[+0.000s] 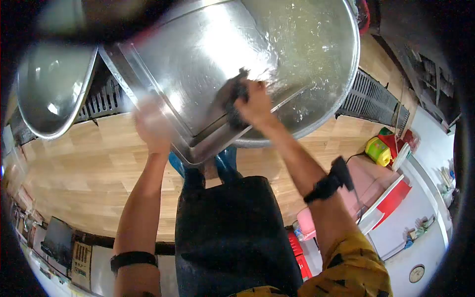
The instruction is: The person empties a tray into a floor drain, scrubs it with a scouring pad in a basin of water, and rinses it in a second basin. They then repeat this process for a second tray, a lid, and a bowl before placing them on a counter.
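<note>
A large rectangular metal tray (198, 74) with a raised rim lies tilted across a wide round metal basin (354, 59) of water. My right hand (256, 105) is closed around a dark, blurred scrubbing cloth (236, 101), pressed to the wet inner face of the tray near its front edge. At the tray's left rim is my left hand (152, 124), its fingers smeared by motion. Bright glare and wet streaks cover the tray's surface.
A second metal basin (57, 94) with liquid stands at the left. Slotted drain grates (378, 99) run along the floor beside the basins. My blue boots (226, 161) stand under the tray corner. A yellow-green container (378, 151) and a red-and-white bin (388, 203) are at the right.
</note>
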Demonstrator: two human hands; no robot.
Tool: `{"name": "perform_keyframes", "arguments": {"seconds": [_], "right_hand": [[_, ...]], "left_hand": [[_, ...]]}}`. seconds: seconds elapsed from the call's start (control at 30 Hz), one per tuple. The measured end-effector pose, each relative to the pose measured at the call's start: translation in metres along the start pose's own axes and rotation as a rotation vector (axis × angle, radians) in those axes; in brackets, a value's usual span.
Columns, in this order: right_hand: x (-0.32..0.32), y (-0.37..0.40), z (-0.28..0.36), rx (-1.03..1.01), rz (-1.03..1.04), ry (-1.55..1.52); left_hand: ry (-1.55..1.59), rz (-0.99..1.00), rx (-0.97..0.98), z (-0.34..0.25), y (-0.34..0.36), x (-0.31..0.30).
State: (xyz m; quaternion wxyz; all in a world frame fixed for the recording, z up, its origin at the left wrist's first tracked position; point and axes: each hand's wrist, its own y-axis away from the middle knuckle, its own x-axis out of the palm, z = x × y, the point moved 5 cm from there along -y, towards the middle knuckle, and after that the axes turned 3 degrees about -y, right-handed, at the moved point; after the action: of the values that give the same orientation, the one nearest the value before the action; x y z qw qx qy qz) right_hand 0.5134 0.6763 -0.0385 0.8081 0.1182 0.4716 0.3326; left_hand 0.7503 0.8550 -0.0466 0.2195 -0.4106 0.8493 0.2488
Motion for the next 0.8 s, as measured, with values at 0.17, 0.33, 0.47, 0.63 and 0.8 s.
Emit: {"name": "perform_keyframes", "arguments": {"seconds": [0.17, 0.33, 0.47, 0.63, 0.8], "right_hand": [[0.050, 0.072, 0.122, -0.051, 0.452, -0.100], [0.057, 0.109, 0.110, -0.532, 0.363, 0.376], [0.020, 0.035, 0.013, -0.310, 0.384, 0.688], [-0.014, 0.004, 0.004, -0.143, 0.406, 0.731], [0.079, 0.098, 0.116, -0.460, 0.429, 0.315]], "left_hand": [[-0.193, -0.063, 0.168, -0.016, 0.003, 0.007], [-0.115, 0.021, -0.041, 0.006, 0.002, 0.008], [-0.076, -0.117, 0.032, -0.027, 0.002, 0.004], [-0.189, -0.088, -0.219, -0.020, 0.004, -0.003], [0.008, 0.101, -0.522, -0.054, 0.010, -0.007]]}}
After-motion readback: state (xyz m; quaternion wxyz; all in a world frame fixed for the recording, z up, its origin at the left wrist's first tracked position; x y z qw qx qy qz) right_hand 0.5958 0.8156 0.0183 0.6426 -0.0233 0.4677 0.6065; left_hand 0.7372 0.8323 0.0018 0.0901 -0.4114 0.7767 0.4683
